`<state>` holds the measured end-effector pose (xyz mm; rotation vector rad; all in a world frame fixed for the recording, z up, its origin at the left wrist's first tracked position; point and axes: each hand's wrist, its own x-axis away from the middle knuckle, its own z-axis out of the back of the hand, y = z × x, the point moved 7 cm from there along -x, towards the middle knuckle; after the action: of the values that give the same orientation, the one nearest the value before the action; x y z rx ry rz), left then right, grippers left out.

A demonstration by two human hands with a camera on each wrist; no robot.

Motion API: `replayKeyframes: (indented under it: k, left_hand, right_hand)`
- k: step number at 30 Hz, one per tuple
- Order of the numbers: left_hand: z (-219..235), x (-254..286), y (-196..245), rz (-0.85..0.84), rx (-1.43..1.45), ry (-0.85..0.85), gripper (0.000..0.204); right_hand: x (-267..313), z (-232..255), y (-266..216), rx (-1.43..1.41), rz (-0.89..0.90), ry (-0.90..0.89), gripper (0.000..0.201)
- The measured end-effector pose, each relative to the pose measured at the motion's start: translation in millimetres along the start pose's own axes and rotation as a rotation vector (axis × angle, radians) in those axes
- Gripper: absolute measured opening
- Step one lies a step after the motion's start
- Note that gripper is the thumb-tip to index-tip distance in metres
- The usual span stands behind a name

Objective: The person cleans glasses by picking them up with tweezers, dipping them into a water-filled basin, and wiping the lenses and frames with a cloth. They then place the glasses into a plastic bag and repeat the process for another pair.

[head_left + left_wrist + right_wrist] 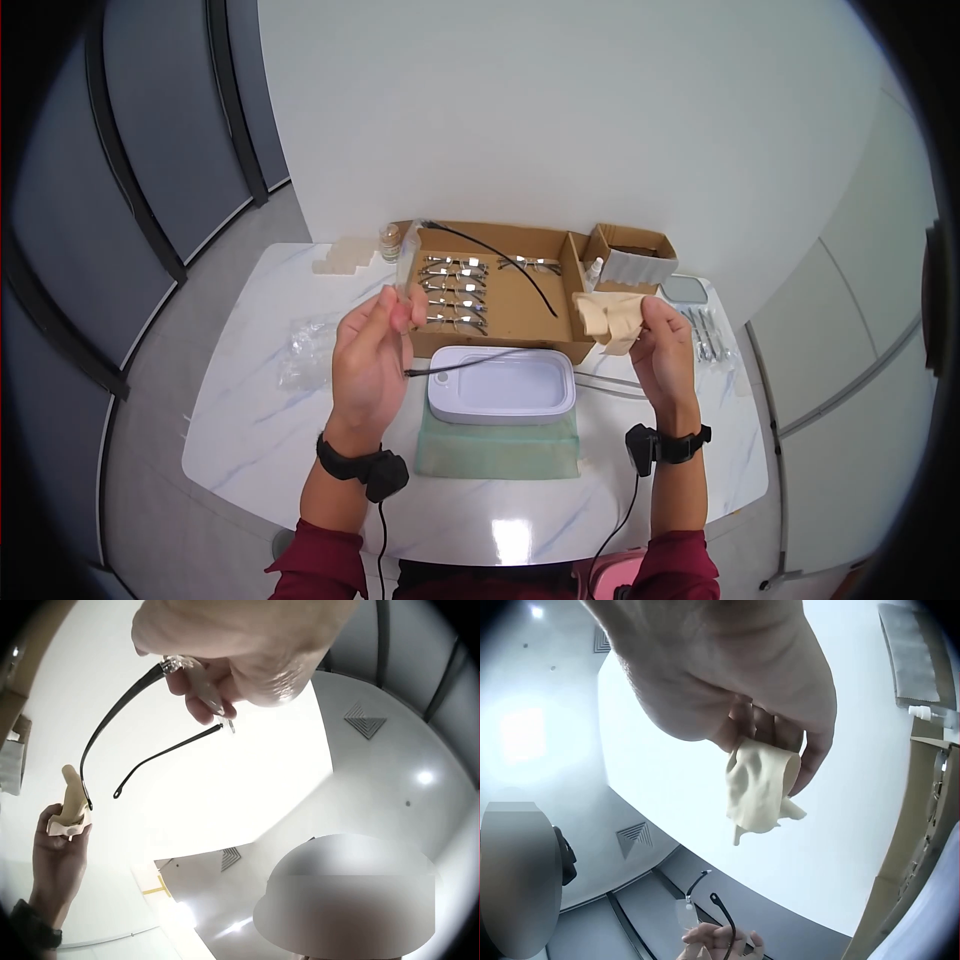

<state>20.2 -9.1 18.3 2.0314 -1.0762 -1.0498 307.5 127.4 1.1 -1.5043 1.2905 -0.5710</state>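
Observation:
In the head view, my left hand [368,360] pinches a pair of eyeglasses [409,258] by the lens front, raised above the table. Both thin black temples are unfolded and reach out to the right. Up close in the left wrist view, the fingers wrap the clear lenses and hide part of them. My right hand [668,350] holds a crumpled beige cloth [612,322] between thumb and fingers, apart from the glasses. Below and between the hands sits a white ultrasonic-cleaner-like basin [450,408] on a folded green cloth [497,455].
A cardboard box [535,318] behind the basin holds several eyeglasses in rows. A smaller cardboard box [655,240] stands at its right. A small bottle [390,243] is at the back left, clear plastic bags [305,355] lie left, and wrapped tools [708,335] lie right.

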Motion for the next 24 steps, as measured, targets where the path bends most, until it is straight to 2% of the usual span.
replayKeyframes:
  k: [1,2,4,5,6,8,9,10,11,13,16,18,19,24]
  left_hand:
    - [-1,-1,-2,0.000,-0.003,-0.004,0.038]
    - [-3,-1,-8,0.047,0.000,-0.029,0.037]
    - [-10,0,-15,0.104,0.001,-0.060,0.037]
    - [-20,4,-17,0.134,-0.034,-0.136,0.037]
    - [-33,6,-22,0.178,-0.071,-0.222,0.038]
    - [-39,9,-25,0.222,-0.092,-0.254,0.038]
    - [-36,11,-29,0.258,-0.152,-0.246,0.038]
    - [-33,12,-32,0.292,-0.213,-0.236,0.038]
    - [-33,11,-33,0.296,-0.217,-0.241,0.038]
    - [-31,8,-23,0.164,-0.246,-0.248,0.038]
    - [-26,6,-20,0.147,-0.131,-0.196,0.038]
    - [-21,2,-18,0.112,-0.120,-0.180,0.038]
    - [-20,0,-16,0.080,-0.108,-0.173,0.038]
    - [-10,-3,-3,-0.003,-0.170,-0.098,0.036]
  right_hand:
    - [-3,-2,-7,-0.003,0.075,-0.022,0.033]
    - [-5,-4,-11,-0.006,0.076,-0.019,0.033]
    - [-6,-24,-36,0.153,0.234,-0.090,0.035]
    - [-7,-35,-43,0.251,0.268,-0.114,0.035]
    - [-1,-71,-62,0.486,0.310,-0.210,0.032]
    - [3,-105,-53,0.458,0.197,-0.322,0.031]
    - [5,-118,-47,0.497,0.280,-0.366,0.029]
    - [9,-129,-45,0.609,0.225,-0.420,0.028]
    - [9,-131,-41,0.595,0.189,-0.412,0.029]
    - [8,-131,-33,0.579,0.151,-0.414,0.030]
    - [8,-122,-23,0.438,0.153,-0.400,0.031]
    - [6,-106,-12,0.452,-0.029,-0.416,0.031]
    - [6,-99,-5,0.429,-0.064,-0.410,0.031]
    - [1,-71,16,0.404,-0.061,-0.363,0.029]
